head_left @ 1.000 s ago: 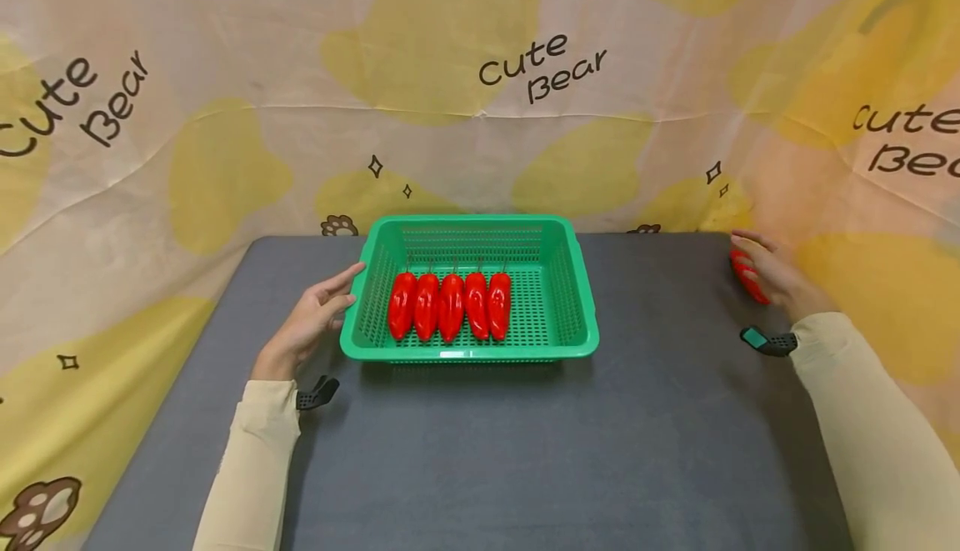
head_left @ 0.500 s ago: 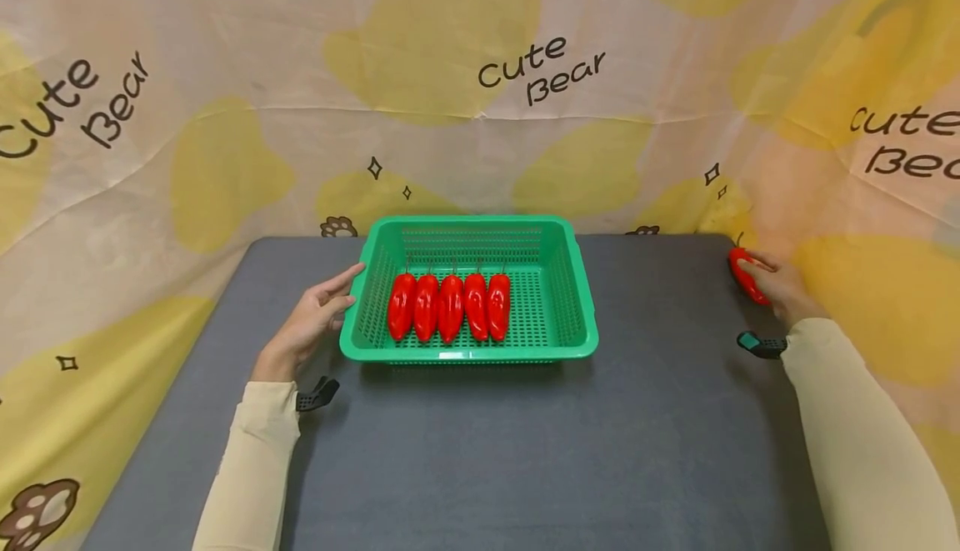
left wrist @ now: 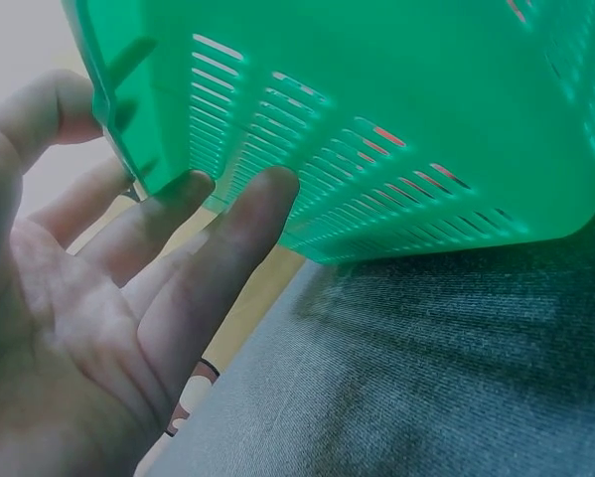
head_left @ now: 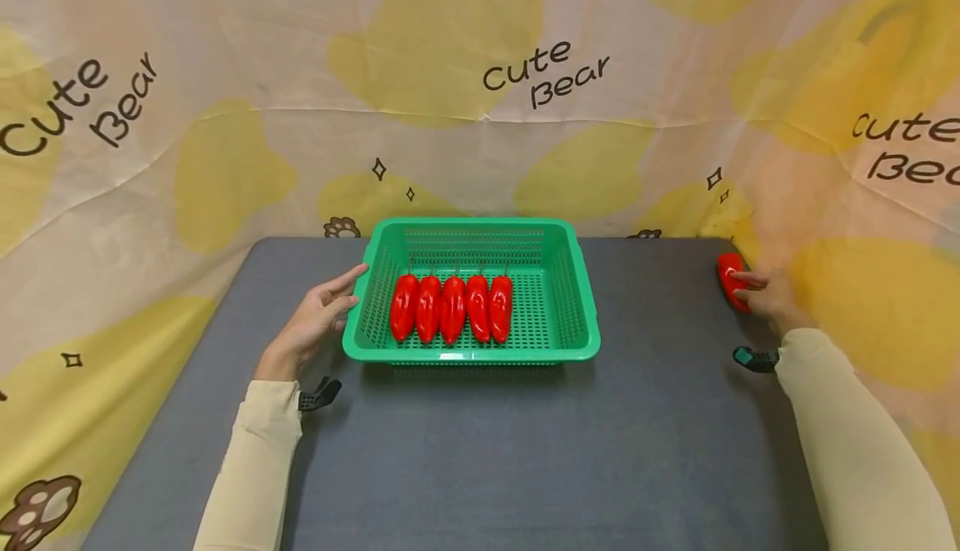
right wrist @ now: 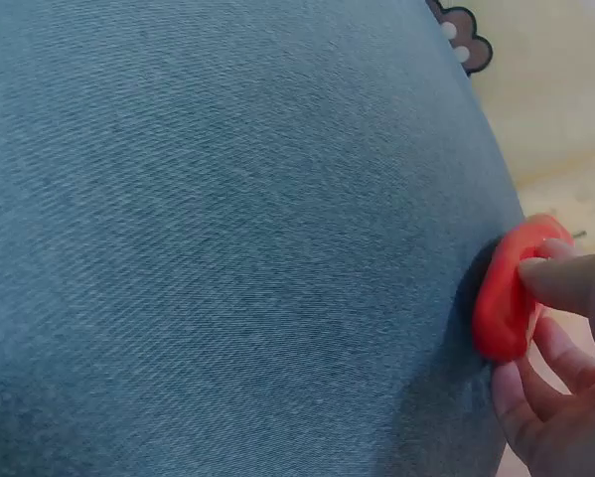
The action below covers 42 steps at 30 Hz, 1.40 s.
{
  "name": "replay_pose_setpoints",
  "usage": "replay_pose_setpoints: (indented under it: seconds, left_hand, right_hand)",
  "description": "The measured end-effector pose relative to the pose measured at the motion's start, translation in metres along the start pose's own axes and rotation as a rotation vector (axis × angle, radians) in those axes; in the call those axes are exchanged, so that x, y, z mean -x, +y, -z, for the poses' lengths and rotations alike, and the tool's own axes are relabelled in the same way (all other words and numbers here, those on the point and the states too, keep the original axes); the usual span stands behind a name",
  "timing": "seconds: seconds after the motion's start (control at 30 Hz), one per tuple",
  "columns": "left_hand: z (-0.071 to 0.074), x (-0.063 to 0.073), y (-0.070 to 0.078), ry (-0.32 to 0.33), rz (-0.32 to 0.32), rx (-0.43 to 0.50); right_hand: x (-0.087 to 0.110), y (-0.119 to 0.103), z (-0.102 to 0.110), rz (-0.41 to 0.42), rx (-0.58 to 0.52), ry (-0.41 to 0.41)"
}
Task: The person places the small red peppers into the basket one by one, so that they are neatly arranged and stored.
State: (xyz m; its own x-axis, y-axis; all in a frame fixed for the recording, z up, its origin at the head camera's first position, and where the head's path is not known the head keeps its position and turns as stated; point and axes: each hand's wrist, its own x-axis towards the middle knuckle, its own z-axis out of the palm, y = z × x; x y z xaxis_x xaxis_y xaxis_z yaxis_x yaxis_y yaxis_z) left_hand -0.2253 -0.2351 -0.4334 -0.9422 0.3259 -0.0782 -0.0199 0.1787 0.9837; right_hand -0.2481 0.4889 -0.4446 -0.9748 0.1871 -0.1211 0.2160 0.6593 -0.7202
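Note:
A green plastic basket stands in the middle of the table. Inside it lie several red chili peppers, side by side. My left hand touches the basket's left side; in the left wrist view its relaxed fingers rest against the slotted outer wall. At the table's far right corner, my right hand pinches another red chili pepper between thumb and fingers. That pepper is at the table edge, partly covered by the fingers.
The grey cloth-covered table extends in front of and beside the basket. A printed fabric curtain hangs close behind the table and along both sides.
My right hand has shifted slightly left and toward me, and the pepper in it has moved a little left. My left hand and the basket have stayed in place.

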Motion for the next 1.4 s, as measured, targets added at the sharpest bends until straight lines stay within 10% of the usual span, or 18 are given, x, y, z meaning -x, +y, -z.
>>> replay_pose_setpoints:
  seconds: [0.43, 1.4]
  left_hand:
    - [-0.001, -0.001, 0.0, 0.002, -0.004, 0.014]
    - [0.0, 0.0, -0.003, -0.013, -0.02, 0.014]
  right_hand:
    - [0.007, -0.008, -0.003, 0.168, 0.342, -0.015]
    - [0.012, -0.021, -0.004, 0.441, 0.476, -0.254]
